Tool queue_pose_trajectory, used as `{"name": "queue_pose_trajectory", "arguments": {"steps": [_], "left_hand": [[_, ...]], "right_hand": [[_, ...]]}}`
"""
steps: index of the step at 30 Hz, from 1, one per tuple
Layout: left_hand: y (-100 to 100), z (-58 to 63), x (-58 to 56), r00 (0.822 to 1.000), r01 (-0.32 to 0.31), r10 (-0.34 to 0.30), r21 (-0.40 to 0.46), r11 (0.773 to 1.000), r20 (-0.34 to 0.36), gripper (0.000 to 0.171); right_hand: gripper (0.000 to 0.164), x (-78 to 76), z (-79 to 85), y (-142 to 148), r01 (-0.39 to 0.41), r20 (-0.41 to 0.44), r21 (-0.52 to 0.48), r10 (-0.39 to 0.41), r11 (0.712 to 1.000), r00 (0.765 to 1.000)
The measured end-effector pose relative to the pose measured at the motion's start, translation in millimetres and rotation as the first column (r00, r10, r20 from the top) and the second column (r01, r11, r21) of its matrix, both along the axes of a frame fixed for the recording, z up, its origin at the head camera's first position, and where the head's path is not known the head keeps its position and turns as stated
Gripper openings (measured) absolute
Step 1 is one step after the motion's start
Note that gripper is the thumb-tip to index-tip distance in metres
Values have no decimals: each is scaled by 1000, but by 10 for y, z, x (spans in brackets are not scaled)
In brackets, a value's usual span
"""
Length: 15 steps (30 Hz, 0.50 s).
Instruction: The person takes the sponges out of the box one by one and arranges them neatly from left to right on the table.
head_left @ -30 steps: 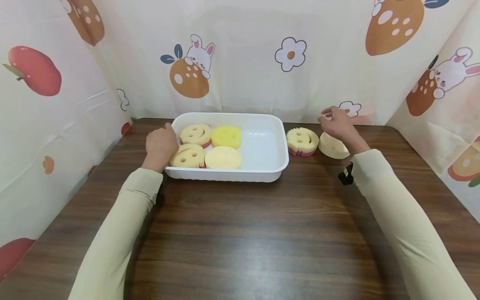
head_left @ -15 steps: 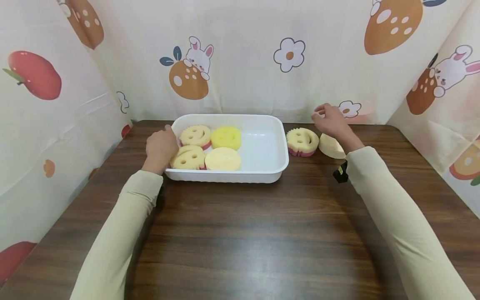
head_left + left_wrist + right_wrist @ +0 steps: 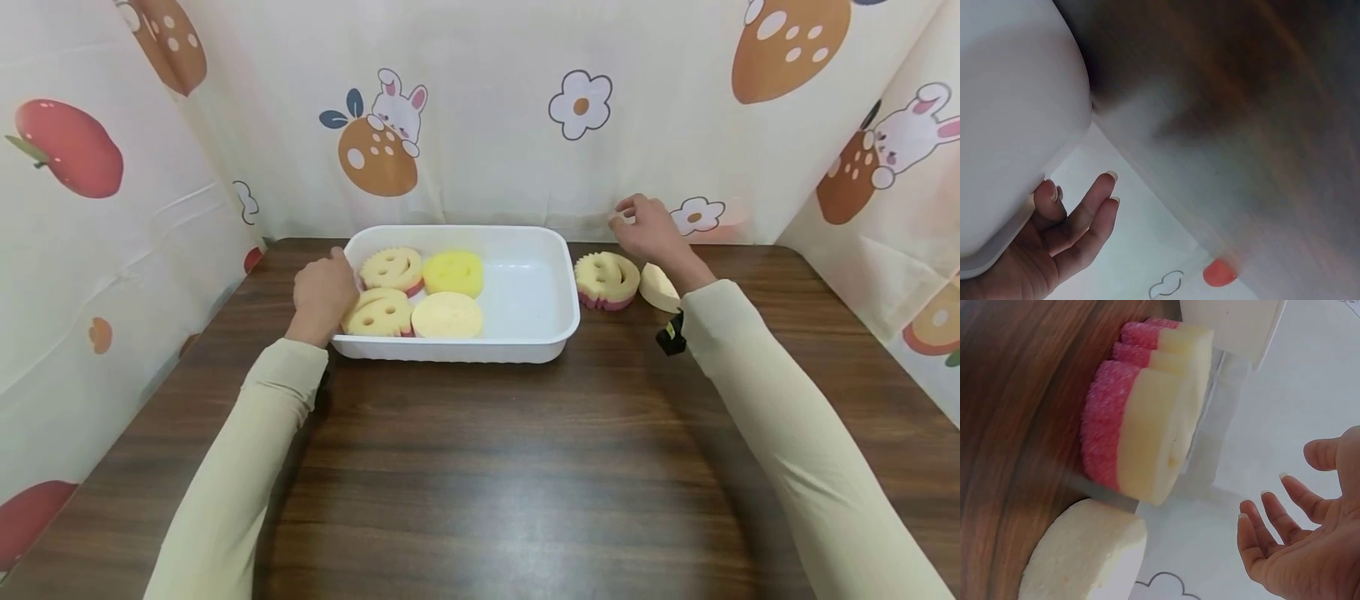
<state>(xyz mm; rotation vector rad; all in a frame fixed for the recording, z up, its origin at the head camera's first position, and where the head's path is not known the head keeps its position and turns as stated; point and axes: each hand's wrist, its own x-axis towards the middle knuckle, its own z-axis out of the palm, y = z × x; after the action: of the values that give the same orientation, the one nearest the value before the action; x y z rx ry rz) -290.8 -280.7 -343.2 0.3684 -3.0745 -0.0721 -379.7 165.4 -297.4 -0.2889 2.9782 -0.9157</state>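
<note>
My left hand (image 3: 322,287) grips the left rim of a white plastic tray (image 3: 517,352); in the left wrist view its fingers (image 3: 1090,212) lie outside the wall. Inside the tray sit two cream smiley-face sponges with pink undersides (image 3: 392,267), a yellow smiley sponge (image 3: 454,273) and a plain cream oval sponge (image 3: 447,315). Right of the tray, another pink-and-cream smiley sponge (image 3: 606,281) lies beside a plain cream sponge (image 3: 658,287), partly hidden by the right wrist. Above these two hovers my right hand (image 3: 652,232), fingers loosely bent, holding nothing.
The tray stands at the back of a dark wooden table (image 3: 480,467). A printed cloth (image 3: 487,100) hangs close behind it and along both sides. Under the right cuff shows a small black wrist device (image 3: 671,335).
My right hand has moved left, from over the plain cream sponge toward the smiley sponge beside the tray. The left hand keeps its place on the tray rim.
</note>
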Motion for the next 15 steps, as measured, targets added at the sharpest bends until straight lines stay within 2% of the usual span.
{"name": "queue_pose_trajectory", "arguments": {"steps": [15], "left_hand": [[18, 13, 21, 1000, 9, -9, -19, 1000, 4, 55]], "right_hand": [[60, -31, 114, -244, -8, 37, -22, 9, 1000, 999]]}}
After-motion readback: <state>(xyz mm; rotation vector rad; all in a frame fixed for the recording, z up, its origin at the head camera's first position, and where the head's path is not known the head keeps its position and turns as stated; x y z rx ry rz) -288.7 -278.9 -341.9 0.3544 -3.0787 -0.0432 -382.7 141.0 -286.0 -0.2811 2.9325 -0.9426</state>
